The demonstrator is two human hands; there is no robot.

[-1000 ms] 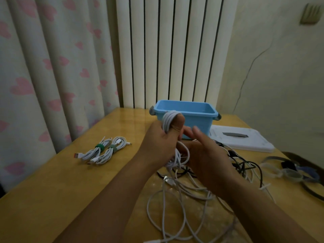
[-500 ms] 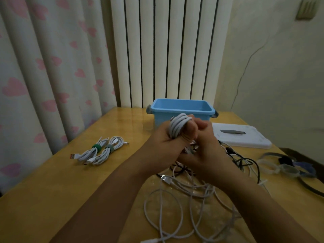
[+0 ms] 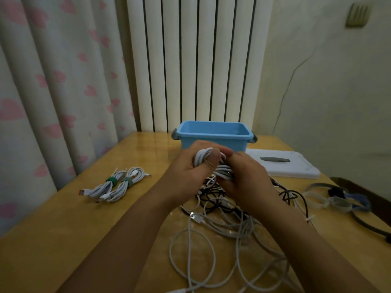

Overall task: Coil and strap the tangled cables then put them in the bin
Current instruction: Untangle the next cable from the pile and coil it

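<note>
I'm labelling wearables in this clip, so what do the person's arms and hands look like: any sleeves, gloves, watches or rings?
Both forearms are bare as far as the frame shows: no sleeves or cuffs in view. The left hand and right hand wear no gloves, and no watch or bracelet shows at either wrist. No rings are visible on the fingers that show; some are hidden.

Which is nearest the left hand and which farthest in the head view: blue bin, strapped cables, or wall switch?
From the left hand:
1. Blue bin, just behind the hand.
2. Strapped cables, on the table to its left.
3. Wall switch, high on the far right wall.
</note>
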